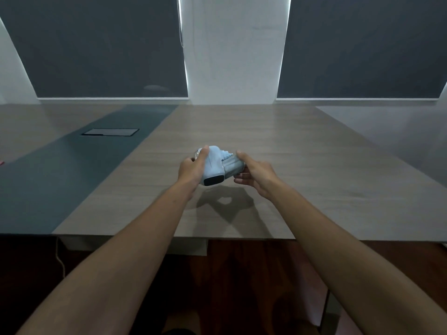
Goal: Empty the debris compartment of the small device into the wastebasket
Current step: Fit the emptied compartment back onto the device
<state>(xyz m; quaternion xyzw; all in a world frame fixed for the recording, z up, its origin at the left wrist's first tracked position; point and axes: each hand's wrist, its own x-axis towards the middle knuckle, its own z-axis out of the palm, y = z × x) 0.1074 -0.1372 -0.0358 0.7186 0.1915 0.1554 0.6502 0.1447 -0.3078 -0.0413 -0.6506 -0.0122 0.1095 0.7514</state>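
Note:
A small pale blue device with a dark end panel is held a little above the wooden table, casting a shadow below it. My left hand grips its left side, thumb over the top. My right hand holds the translucent ribbed compartment on its right side, fingers under and index finger over it. No wastebasket is in view.
A dark strip runs along the table's left part, with a rectangular hatch set into it. Dark blinds and a white wall stand behind the table. The table's near edge lies under my forearms, with dark floor below.

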